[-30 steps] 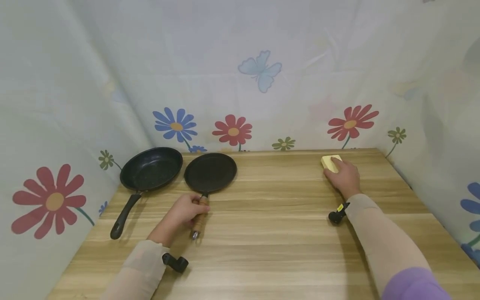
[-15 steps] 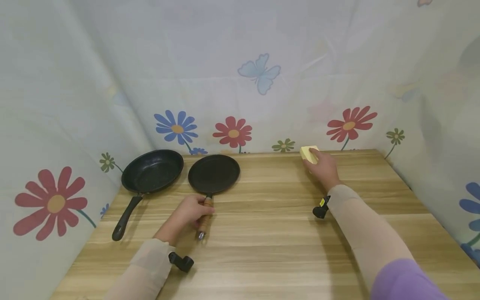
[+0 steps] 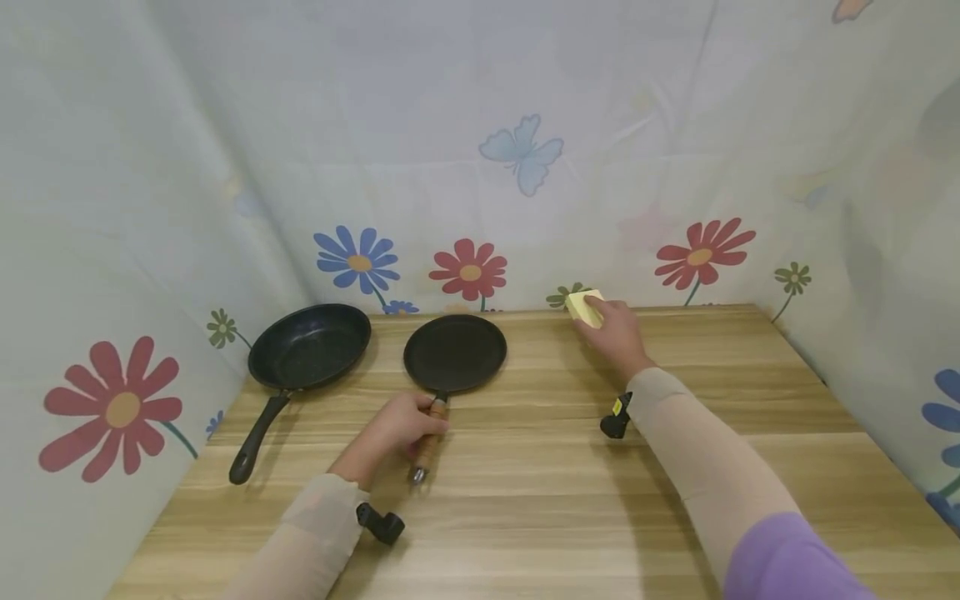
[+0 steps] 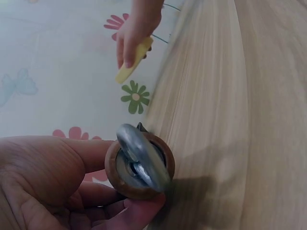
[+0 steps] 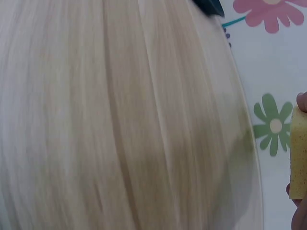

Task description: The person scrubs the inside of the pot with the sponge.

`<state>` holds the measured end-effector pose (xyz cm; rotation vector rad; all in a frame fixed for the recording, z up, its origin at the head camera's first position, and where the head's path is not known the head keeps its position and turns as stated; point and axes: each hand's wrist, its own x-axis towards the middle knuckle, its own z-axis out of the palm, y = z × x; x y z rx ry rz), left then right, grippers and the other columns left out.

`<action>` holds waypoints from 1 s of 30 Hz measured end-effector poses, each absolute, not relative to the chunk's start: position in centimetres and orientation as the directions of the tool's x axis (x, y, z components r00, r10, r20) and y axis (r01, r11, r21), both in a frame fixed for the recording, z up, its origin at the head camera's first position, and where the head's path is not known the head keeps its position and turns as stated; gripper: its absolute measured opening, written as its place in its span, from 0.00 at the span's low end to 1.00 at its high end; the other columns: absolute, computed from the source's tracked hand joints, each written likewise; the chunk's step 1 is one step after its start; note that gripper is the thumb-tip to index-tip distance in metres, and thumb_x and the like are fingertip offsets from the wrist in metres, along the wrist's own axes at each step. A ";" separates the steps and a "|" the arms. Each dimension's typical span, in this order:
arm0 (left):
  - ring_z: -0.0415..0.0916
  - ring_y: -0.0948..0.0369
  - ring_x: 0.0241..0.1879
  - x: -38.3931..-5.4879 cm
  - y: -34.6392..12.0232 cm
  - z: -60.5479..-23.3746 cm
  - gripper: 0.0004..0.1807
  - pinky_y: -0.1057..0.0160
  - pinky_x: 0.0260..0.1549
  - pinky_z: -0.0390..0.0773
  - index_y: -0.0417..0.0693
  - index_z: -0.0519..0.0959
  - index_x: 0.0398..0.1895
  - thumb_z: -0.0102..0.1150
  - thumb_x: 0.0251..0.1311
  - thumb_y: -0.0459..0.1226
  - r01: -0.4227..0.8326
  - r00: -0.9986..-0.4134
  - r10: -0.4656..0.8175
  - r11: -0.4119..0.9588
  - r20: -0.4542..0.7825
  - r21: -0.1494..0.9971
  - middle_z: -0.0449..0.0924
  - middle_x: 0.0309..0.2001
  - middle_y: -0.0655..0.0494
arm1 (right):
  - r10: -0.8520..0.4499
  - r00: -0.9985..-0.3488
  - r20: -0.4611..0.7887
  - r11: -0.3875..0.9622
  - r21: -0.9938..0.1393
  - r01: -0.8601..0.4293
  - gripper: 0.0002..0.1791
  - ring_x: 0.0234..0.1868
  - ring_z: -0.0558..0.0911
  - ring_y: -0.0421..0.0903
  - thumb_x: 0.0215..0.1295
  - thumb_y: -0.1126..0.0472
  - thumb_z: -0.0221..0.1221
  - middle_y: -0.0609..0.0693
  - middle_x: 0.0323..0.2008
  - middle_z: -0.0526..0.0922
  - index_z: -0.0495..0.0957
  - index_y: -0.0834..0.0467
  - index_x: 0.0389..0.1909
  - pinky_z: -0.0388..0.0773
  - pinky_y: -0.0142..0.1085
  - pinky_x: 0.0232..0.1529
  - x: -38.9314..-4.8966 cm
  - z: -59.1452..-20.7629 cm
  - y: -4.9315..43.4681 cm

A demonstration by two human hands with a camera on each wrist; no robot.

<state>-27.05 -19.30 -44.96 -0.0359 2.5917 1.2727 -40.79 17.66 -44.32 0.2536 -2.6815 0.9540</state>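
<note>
My left hand (image 3: 397,423) grips the wooden handle (image 3: 427,454) of a flat black crepe pan (image 3: 455,352). In the left wrist view the handle's end faces the camera, with a metal hanging ring (image 4: 144,155) on it. Further right, my right hand (image 3: 618,335) pinches a pale yellow sponge (image 3: 582,308) between thumb and fingers, above the table near its back edge. The right wrist view shows just part of the porous sponge (image 5: 298,158) and some fingertips at the right border. Sponge and crepe pan are apart.
A deeper black frying pan (image 3: 310,346) stands left of the crepe pan, its black handle (image 3: 258,437) pointing toward the front. The wood-grain table (image 3: 525,500) meets a pale flower-printed cloth (image 3: 585,208) at the back and sides.
My right hand has carried the sponge left, toward the crepe pan. The left hand and the crepe pan have shifted slightly right. The frying pan stays at the left.
</note>
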 end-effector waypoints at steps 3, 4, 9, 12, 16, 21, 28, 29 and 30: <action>0.75 0.57 0.22 -27.0 -18.6 -45.0 0.11 0.59 0.16 0.79 0.41 0.82 0.39 0.71 0.57 0.36 -0.119 -0.968 0.105 0.614 -0.230 0.780 0.79 0.28 0.50 | -0.067 -0.952 0.300 0.758 -0.605 -0.244 0.34 0.62 0.70 0.68 0.68 0.48 0.61 0.71 0.63 0.69 0.69 0.56 0.72 0.68 0.60 0.62 -40.7 -44.0 16.8; 0.75 0.57 0.22 -27.0 -18.4 -44.9 0.10 0.60 0.16 0.79 0.41 0.82 0.38 0.71 0.56 0.36 -0.112 -0.968 0.112 0.614 -0.226 0.781 0.79 0.27 0.50 | -0.069 -0.953 0.294 0.756 -0.609 -0.242 0.34 0.62 0.70 0.68 0.68 0.48 0.61 0.70 0.63 0.69 0.68 0.55 0.72 0.68 0.60 0.61 -40.8 -43.9 16.6; 0.75 0.59 0.21 -27.1 -17.4 -44.8 0.09 0.62 0.16 0.78 0.42 0.83 0.34 0.72 0.56 0.37 -0.070 -0.966 0.149 0.635 -0.210 0.769 0.79 0.25 0.52 | -0.080 -0.957 0.278 0.765 -0.598 -0.238 0.34 0.63 0.69 0.67 0.68 0.47 0.61 0.69 0.64 0.70 0.69 0.54 0.72 0.68 0.59 0.60 -41.0 -43.5 15.4; 0.75 0.59 0.20 -27.1 -16.8 -44.7 0.09 0.63 0.16 0.77 0.42 0.82 0.31 0.72 0.56 0.38 -0.045 -0.962 0.174 0.654 -0.208 0.755 0.79 0.25 0.52 | -0.097 -0.953 0.288 0.781 -0.572 -0.252 0.33 0.63 0.69 0.67 0.68 0.47 0.61 0.70 0.63 0.71 0.70 0.54 0.71 0.67 0.58 0.60 -41.2 -43.6 14.6; 0.74 0.60 0.19 -27.1 -16.2 -44.8 0.10 0.64 0.16 0.76 0.43 0.81 0.28 0.72 0.57 0.38 -0.021 -0.958 0.201 0.662 -0.205 0.750 0.78 0.24 0.53 | -0.134 -0.944 0.303 0.807 -0.519 -0.281 0.33 0.64 0.70 0.68 0.68 0.46 0.59 0.70 0.63 0.72 0.71 0.55 0.70 0.65 0.58 0.62 -41.5 -43.8 13.3; 0.74 0.61 0.18 -27.1 -15.4 -44.8 0.09 0.65 0.15 0.75 0.43 0.81 0.26 0.71 0.57 0.37 -0.003 -0.949 0.234 0.663 -0.211 0.748 0.78 0.23 0.54 | -0.194 -0.934 0.301 0.817 -0.478 -0.323 0.33 0.65 0.69 0.68 0.68 0.44 0.58 0.69 0.64 0.73 0.72 0.56 0.69 0.62 0.59 0.66 -41.4 -43.8 11.6; 0.75 0.60 0.19 -27.2 -14.5 -44.7 0.08 0.64 0.15 0.77 0.42 0.81 0.28 0.71 0.56 0.36 0.009 -0.946 0.250 0.660 -0.208 0.752 0.79 0.23 0.54 | -0.263 -0.907 0.330 0.823 -0.414 -0.389 0.31 0.58 0.76 0.64 0.68 0.45 0.59 0.66 0.57 0.80 0.74 0.57 0.67 0.67 0.55 0.61 -41.7 -44.5 9.6; 0.76 0.60 0.19 -27.3 -14.4 -44.7 0.08 0.64 0.16 0.77 0.42 0.82 0.29 0.71 0.56 0.36 0.007 -0.945 0.250 0.659 -0.211 0.752 0.79 0.23 0.53 | -0.272 -0.904 0.330 0.822 -0.409 -0.397 0.31 0.58 0.76 0.63 0.69 0.45 0.59 0.66 0.57 0.80 0.74 0.57 0.67 0.67 0.55 0.60 -41.7 -44.6 9.3; 0.77 0.60 0.19 -27.3 -14.3 -44.7 0.08 0.64 0.16 0.78 0.42 0.82 0.29 0.71 0.56 0.36 0.006 -0.944 0.251 0.659 -0.213 0.752 0.79 0.24 0.53 | -0.281 -0.902 0.329 0.823 -0.401 -0.403 0.31 0.58 0.76 0.63 0.69 0.46 0.59 0.66 0.57 0.80 0.74 0.57 0.67 0.67 0.55 0.61 -41.7 -44.7 9.1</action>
